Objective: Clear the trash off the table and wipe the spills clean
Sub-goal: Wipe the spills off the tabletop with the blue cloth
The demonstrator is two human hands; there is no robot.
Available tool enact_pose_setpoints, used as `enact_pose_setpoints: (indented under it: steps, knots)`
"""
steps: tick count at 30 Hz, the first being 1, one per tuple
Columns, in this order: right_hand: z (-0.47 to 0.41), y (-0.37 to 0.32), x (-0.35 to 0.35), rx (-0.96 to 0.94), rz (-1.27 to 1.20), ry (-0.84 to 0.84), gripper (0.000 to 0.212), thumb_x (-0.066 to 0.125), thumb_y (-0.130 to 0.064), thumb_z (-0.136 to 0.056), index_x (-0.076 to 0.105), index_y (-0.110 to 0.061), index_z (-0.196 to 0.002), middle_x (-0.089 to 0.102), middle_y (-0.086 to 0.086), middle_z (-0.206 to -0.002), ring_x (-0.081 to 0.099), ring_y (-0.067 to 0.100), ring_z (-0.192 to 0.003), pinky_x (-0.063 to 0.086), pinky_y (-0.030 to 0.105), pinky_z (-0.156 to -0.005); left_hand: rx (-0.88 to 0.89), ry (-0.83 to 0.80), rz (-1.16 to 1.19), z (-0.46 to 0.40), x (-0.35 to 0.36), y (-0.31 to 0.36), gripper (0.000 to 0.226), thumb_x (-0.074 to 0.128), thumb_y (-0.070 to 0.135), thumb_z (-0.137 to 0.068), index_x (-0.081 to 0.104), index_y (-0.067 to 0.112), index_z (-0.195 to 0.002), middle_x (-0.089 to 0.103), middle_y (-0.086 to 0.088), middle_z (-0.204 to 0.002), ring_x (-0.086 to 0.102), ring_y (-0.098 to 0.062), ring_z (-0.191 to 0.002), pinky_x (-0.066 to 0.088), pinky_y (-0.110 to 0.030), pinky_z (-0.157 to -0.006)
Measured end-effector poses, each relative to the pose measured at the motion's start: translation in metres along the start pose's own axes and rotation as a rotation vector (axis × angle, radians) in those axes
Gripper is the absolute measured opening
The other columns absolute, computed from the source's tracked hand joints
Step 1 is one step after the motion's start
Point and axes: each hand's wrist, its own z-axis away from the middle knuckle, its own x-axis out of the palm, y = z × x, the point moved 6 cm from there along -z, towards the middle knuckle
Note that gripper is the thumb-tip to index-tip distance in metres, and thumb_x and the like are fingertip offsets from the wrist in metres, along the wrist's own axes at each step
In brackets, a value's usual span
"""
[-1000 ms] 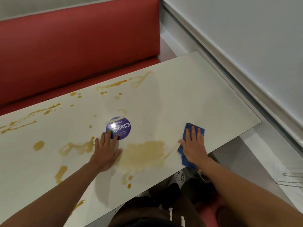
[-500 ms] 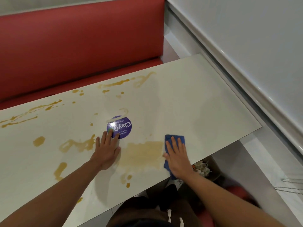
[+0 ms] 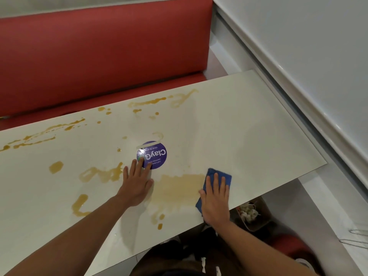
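The right hand point(image 3: 216, 198) has carried the blue cloth point(image 3: 219, 176) leftward along the near edge of the table point(image 3: 249, 126) over the last second, from a spot well right of the big brown puddle point(image 3: 179, 188) to the puddle's right margin, which the cloth now touches. That suggests the wiping stroke is only just reaching the spill: the puddle looks about as wide as it did a second ago, so little of it seems to be taken up yet. The right hand lies flat on the cloth with fingers straight and slightly spread, pressing it down. The left hand point(image 3: 137, 182) has stayed where it was, palm down and fingers straight, its fingertips resting on the lower edge of a round purple sticker point(image 3: 152, 154). The sticker reads "ClayG" upside down from this side; the smaller lines under it are too fine to read with confidence. Other brown streaks and drops point(image 3: 49, 134) lie across the left and far parts of the table, untouched. No trash shows on the tabletop; a bin point(image 3: 253, 216) with crumpled scraps sits below the table's near right corner.
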Motion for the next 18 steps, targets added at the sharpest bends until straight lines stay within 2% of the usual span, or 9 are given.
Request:
enact_pose_setpoints:
  steps: [1, 3, 5, 7, 9, 11, 14, 16, 18]
  knots:
    - [-0.004, 0.006, -0.002, -0.055, 0.005, -0.008, 0.063, 0.02, -0.044, -0.106, 0.022, -0.011, -0.159, 0.014, 0.017, -0.167, 0.002, 0.039, -0.155, 0.007, 0.054, -0.123, 0.001, 0.0, 0.002, 0.0, 0.0, 0.0, 0.074, 0.008, 0.054, -0.097, 0.019, 0.018, -0.161, 0.005, -0.016, -0.168, 0.006, -0.041, -0.154, 0.014, -0.064, -0.118]
    - [-0.022, 0.023, -0.011, -0.132, 0.001, -0.027, 0.067, 0.002, -0.053, -0.105, 0.009, -0.019, -0.161, -0.004, 0.008, -0.169, -0.02, 0.026, -0.154, -0.009, 0.044, -0.124, 0.003, 0.011, 0.011, -0.001, -0.001, -0.002, 0.076, 0.004, 0.056, -0.095, 0.014, 0.02, -0.162, 0.0, -0.014, -0.169, 0.001, -0.039, -0.155, 0.01, -0.062, -0.12]
    - [-0.045, 0.037, -0.021, -0.124, 0.001, -0.055, 0.07, -0.01, -0.058, -0.099, -0.004, -0.022, -0.158, -0.019, 0.002, -0.165, -0.03, 0.024, -0.15, -0.012, 0.045, -0.125, 0.005, 0.012, 0.019, 0.0, 0.0, -0.002, 0.078, 0.002, 0.057, -0.094, 0.012, 0.021, -0.162, -0.003, -0.012, -0.169, -0.003, -0.037, -0.155, 0.008, -0.061, -0.12]
    - [-0.061, 0.039, -0.026, -0.06, 0.008, -0.07, 0.07, -0.001, -0.052, -0.098, 0.0, -0.018, -0.159, -0.013, 0.007, -0.165, -0.017, 0.032, -0.153, 0.002, 0.054, -0.125, 0.012, 0.016, 0.021, 0.0, 0.0, -0.001, 0.078, 0.003, 0.057, -0.094, 0.012, 0.021, -0.162, -0.003, -0.013, -0.169, -0.002, -0.038, -0.155, 0.008, -0.061, -0.12]
    - [-0.066, 0.032, -0.026, 0.032, 0.013, -0.063, 0.07, 0.009, -0.045, -0.099, 0.018, -0.011, -0.16, 0.005, 0.016, -0.167, 0.003, 0.041, -0.154, 0.016, 0.059, -0.123, 0.015, 0.01, 0.024, 0.0, -0.001, -0.001, 0.078, 0.003, 0.057, -0.094, 0.012, 0.02, -0.162, -0.003, -0.013, -0.169, -0.002, -0.039, -0.155, 0.008, -0.062, -0.119]
    - [-0.053, 0.013, -0.021, 0.029, 0.02, -0.01, 0.066, 0.014, -0.043, -0.103, 0.027, -0.009, -0.158, 0.019, 0.02, -0.165, 0.012, 0.044, -0.152, 0.019, 0.057, -0.121, 0.017, 0.012, 0.037, 0.0, -0.001, -0.001, 0.08, 0.003, 0.058, -0.093, 0.011, 0.02, -0.162, -0.005, -0.013, -0.169, -0.004, -0.038, -0.155, 0.007, -0.062, -0.12]
    - [-0.016, -0.022, -0.004, -0.174, 0.027, 0.004, 0.06, 0.018, -0.041, -0.107, 0.019, -0.011, -0.16, 0.012, 0.016, -0.168, 0.001, 0.04, -0.153, 0.009, 0.053, -0.119, 0.019, 0.006, 0.037, 0.001, -0.001, -0.001, 0.082, 0.001, 0.06, -0.092, 0.008, 0.02, -0.163, -0.008, -0.012, -0.169, -0.006, -0.037, -0.155, 0.004, -0.061, -0.12]
    - [-0.004, -0.02, 0.001, -0.306, 0.043, -0.032, 0.06, 0.021, -0.043, -0.108, 0.016, -0.015, -0.161, 0.005, 0.011, -0.17, -0.007, 0.035, -0.155, 0.004, 0.049, -0.12, 0.012, 0.002, 0.032, 0.001, -0.001, -0.001, 0.084, 0.003, 0.063, -0.09, 0.007, 0.021, -0.163, -0.009, -0.012, -0.169, -0.007, -0.036, -0.155, 0.002, -0.059, -0.121]
    - [-0.018, -0.001, -0.002, -0.428, 0.065, -0.066, 0.059, 0.022, -0.046, -0.109, 0.014, -0.021, -0.162, 0.006, 0.007, -0.17, -0.012, 0.027, -0.155, -0.001, 0.043, -0.121, 0.001, -0.009, 0.03, 0.0, -0.001, -0.002, 0.087, 0.005, 0.065, -0.087, 0.006, 0.022, -0.163, -0.01, -0.011, -0.169, -0.01, -0.035, -0.155, 0.0, -0.058, -0.121]
